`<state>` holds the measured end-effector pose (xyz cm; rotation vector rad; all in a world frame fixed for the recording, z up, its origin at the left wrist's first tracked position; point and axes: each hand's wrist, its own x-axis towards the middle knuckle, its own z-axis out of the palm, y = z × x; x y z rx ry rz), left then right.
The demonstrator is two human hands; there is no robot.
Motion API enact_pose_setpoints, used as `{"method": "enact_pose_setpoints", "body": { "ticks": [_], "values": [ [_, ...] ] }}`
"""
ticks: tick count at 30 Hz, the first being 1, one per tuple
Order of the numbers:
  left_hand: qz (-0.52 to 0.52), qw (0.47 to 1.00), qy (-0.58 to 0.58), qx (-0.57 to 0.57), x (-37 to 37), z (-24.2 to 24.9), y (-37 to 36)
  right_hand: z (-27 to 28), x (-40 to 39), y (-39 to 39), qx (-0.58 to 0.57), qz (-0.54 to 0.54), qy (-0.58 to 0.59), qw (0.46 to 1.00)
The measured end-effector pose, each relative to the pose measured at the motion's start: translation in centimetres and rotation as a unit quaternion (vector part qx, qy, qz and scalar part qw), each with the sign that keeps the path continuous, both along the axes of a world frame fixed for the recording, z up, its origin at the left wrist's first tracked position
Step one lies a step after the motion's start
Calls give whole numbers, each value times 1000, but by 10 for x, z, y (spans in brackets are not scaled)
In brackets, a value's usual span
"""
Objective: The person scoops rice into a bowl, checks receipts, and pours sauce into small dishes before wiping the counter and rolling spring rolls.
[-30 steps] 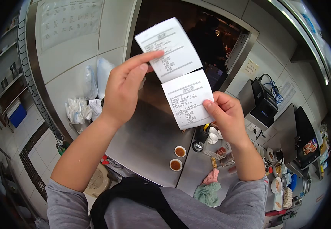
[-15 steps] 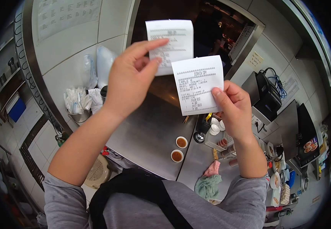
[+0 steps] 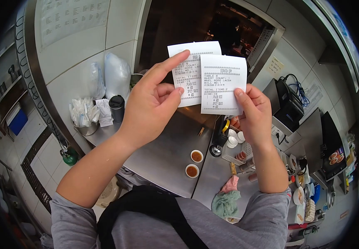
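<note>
Dispatch slip (image 3: 222, 83) faces you on the right, its lower right edge pinched by your right hand (image 3: 254, 110), thumb in front and fingers behind. Your left hand (image 3: 152, 97) grips the order slip (image 3: 192, 76) by its left edge, thumb at the lower part, index finger extended over the upper left. The dispatch slip overlaps the order slip's right side. Below, 2 sauce cups (image 3: 196, 156) sit on the steel counter (image 3: 158, 166).

We've got white slips (image 3: 230, 88) with rows of dark print (image 3: 226, 70), a green cloth (image 3: 225, 204) and plain grey sleeves (image 3: 73, 222). That blurry box (image 3: 17, 120) looks blue, we think.
</note>
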<state>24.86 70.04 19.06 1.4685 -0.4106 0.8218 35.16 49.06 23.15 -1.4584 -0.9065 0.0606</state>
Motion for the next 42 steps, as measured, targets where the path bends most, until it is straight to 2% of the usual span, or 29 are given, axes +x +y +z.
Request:
{"method": "enact_pose_setpoints", "body": {
  "ticks": [11, 13, 18, 20, 25, 29, 31, 35, 42],
  "values": [
    [9, 999, -6, 45, -6, -4, -2, -4, 5, 1, 13, 15, 9, 1000],
    [40, 994, -55, 80, -2, -12, 1, -3, 5, 1, 8, -5, 10, 1000],
    [94, 988, 21, 120, -24, -32, 13, 2, 46, -8, -13, -54, -16, 998],
    [87, 994, 45, 50, -23, -44, 22, 14, 52, -8, 12, -72, -3, 997],
    [110, 992, 66, 19, -29, -36, 31, 28, 31, 7, 9, -10, -14, 1000],
    [120, 992, 23, 36, -29, -17, 23, 20, 11, 36, -24, 36, -47, 998],
    [80, 993, -80, -14, -25, -8, 15, 14, 13, 47, -12, 64, -46, 997],
    [115, 984, -137, 1, -28, 5, 6, 14, 2, 58, 1, 80, -50, 996],
    [156, 974, -166, 12, -24, 7, 5, 13, -8, 54, 44, 105, -49, 992]
  ]
}}
